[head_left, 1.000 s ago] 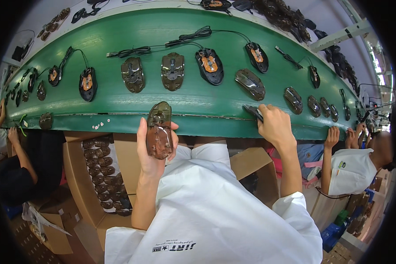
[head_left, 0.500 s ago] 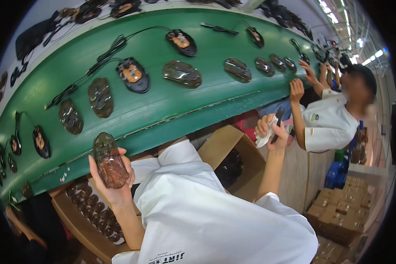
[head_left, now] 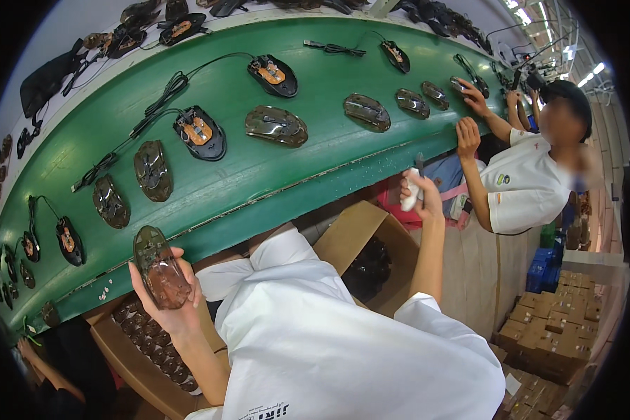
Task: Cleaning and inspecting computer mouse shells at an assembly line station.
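Left hand (head_left: pixel 178 315) wrapped round a translucent brown elongated plastic mouse shell (head_left: pixel 159 266), long axis pointing away from me, tipped slightly left. My right hand (head_left: pixel 429 198), well apart rightward, grips a slim black tool (head_left: pixel 419 161) and soft white wad (head_left: pixel 410 196). Low between them: open brown cardboard box (head_left: pixel 353 220). Beyond: green belt (head_left: pixel 273 168).

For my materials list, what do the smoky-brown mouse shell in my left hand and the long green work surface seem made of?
Smoky-brown mouse shell: probably hard plastic, glossy; it looks see-through, with small glints. Long green work surface: perhaps rubber or plastic sheeting, satin; it shows a broad, soft sheen.
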Tool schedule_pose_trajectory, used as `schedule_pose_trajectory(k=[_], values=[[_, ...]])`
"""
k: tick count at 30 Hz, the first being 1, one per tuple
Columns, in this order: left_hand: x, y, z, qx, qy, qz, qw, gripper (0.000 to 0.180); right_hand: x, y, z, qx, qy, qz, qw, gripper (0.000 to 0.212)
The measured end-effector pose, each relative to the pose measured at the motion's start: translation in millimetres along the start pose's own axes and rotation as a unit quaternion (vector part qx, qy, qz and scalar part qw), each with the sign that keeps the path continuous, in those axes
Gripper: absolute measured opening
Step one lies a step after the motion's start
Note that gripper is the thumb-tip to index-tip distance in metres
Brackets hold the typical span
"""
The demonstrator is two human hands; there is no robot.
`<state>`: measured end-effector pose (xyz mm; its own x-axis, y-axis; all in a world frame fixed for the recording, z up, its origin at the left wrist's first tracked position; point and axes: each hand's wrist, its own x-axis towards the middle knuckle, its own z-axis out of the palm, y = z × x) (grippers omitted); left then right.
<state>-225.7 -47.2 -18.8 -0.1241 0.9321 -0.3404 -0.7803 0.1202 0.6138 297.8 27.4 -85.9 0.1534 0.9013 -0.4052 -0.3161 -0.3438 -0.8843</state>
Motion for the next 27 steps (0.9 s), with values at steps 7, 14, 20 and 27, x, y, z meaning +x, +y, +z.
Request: schedule_pose_trajectory(k=[7,14,20,27], values=[[3,3,6,0.072,-0.010,0.034,0.997,0.062,-47,-16,84,-0.520,0.224,-0.103,0.818,0.025],[-13,19,-27,0.184,0.200,0.103,0.957,0.027,-59,23,181,-0.570,0.048,-0.430,0.699,0.035],[-18,103,-66,0.282,0.355,0.229,0.861,0.033,-56,48,248,-0.514,-0.086,-0.476,0.708,0.031],[-23,216,-229,0.319,0.497,0.194,0.784,0.051,-42,65,289,-0.528,-0.152,-0.499,0.670,0.032]])
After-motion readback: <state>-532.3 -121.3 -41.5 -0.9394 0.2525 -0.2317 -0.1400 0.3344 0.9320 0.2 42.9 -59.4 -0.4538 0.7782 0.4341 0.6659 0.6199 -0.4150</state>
